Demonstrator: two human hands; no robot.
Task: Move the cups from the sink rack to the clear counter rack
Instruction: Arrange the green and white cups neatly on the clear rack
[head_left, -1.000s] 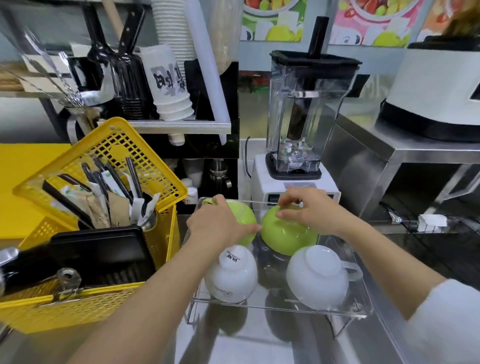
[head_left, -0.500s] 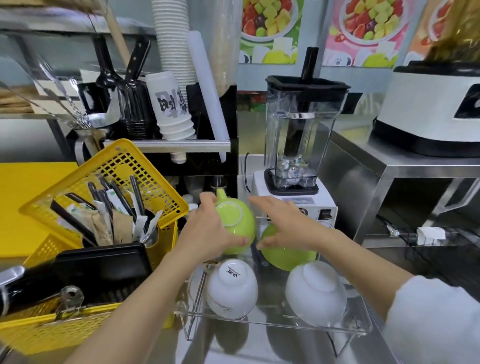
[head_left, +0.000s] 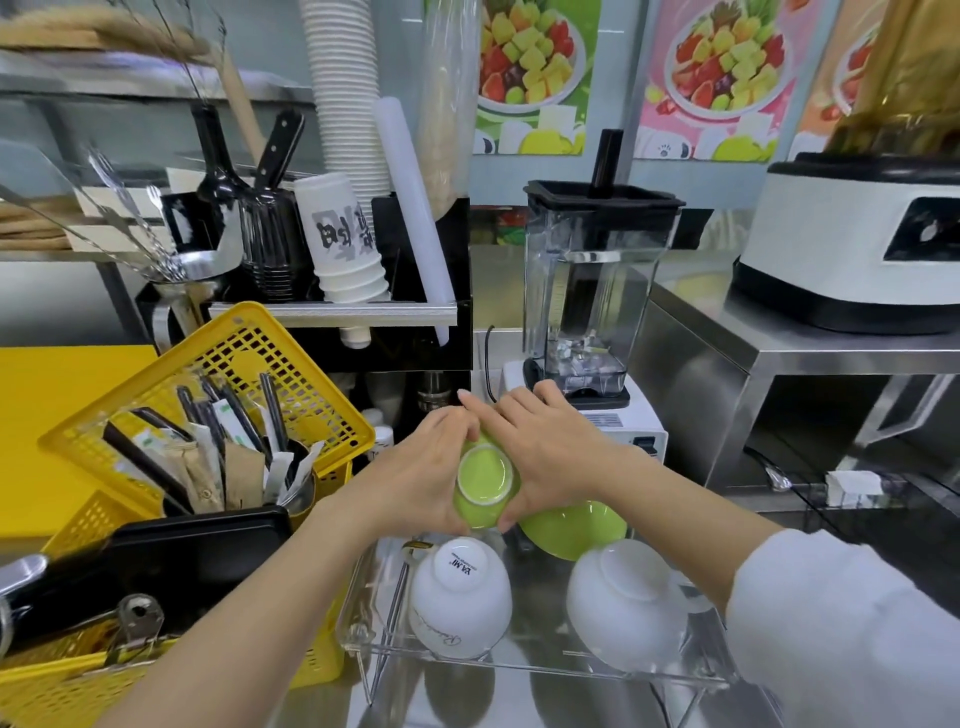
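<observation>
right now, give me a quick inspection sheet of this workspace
surface: steel counter, reflective.
job's things: clear rack holds two white cups upside down and one green cup; a second green cup is held above the rack, base toward the camera.
clutter: yellow basket with utensils, black tray, paper cup stacks.
grippers: left hand and right hand both clasp the held green cup.
cables: a black cord behind the blender.
surroundings: white machine on a steel shelf, fruit posters.
</observation>
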